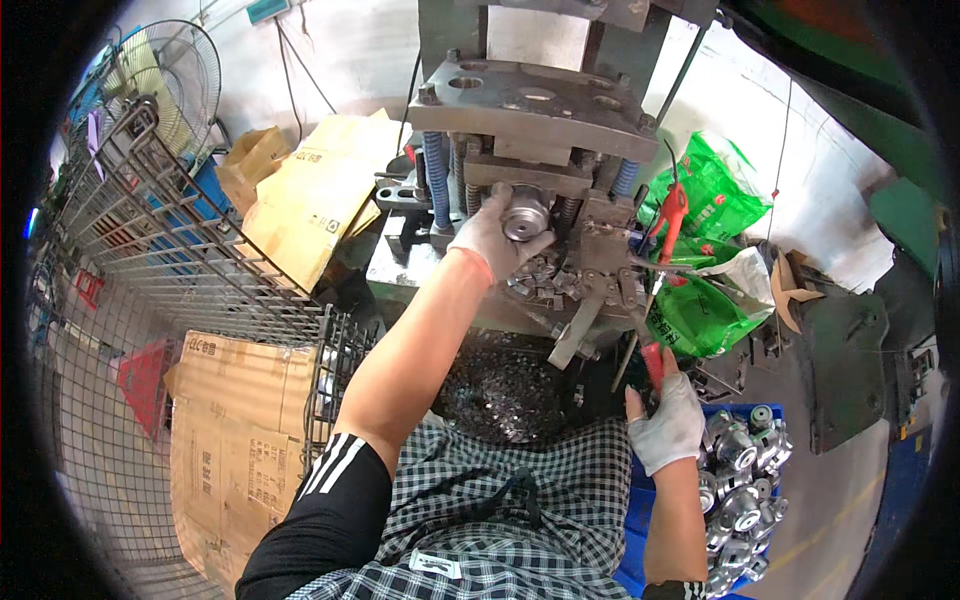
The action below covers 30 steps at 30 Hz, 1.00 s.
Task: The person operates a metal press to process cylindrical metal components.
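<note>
My left hand (497, 240), in a pale glove, is closed around a round, stepped metal cup (527, 214). It holds the cup between the lower blocks of a steel press die (530, 110), under the upper plate. My right hand (668, 425), also gloved, is closed at a red grip (654, 365) to the right of the die; part of the grip is hidden by the fingers. Beside the cup, a steel clamp lever (580, 325) sits on the fixture, with small metal scraps (545, 280) around it.
A blue crate (635, 540) of similar metal parts stands at my right. Dark metal scrap (505, 390) lies below the press. A red air gun (673, 212) hangs near green bags (700, 310). At left stand a wire cage (110, 300), cardboard (250, 430) and a fan (165, 80).
</note>
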Each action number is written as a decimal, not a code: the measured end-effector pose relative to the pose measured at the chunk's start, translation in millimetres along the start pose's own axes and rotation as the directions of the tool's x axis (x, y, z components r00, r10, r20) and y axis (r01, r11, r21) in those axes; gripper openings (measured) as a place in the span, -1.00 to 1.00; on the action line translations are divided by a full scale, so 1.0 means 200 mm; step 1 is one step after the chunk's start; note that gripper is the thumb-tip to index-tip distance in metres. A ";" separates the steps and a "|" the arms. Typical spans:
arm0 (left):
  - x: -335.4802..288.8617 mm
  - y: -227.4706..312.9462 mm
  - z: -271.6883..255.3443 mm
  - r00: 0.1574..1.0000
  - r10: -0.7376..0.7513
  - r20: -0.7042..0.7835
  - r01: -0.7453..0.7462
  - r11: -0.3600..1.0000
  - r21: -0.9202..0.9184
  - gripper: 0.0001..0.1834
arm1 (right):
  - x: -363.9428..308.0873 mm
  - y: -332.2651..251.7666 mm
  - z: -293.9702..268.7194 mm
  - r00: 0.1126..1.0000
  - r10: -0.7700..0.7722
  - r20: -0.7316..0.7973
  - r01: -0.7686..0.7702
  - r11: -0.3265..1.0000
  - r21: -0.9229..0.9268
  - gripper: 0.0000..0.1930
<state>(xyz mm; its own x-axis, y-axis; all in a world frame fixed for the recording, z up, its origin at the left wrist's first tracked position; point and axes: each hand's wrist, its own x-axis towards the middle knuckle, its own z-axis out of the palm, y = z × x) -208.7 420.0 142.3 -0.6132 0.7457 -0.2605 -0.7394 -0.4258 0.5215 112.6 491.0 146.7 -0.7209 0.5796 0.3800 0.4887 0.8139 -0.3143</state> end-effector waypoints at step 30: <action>-1.35 0.02 -1.00 0.958 0.129 -0.257 -0.039 0.944 0.328 -0.35 | 0.80 0.36 0.26 0.878 -0.473 -0.077 0.449 0.867 -0.215 -0.54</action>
<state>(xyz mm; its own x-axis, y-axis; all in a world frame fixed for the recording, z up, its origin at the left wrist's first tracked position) -101.3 114.1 52.0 -0.7540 0.5278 -0.3910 -0.5829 -0.2632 0.7688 6.3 640.7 139.3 -0.8261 0.1266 0.5492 0.2058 0.9749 0.0849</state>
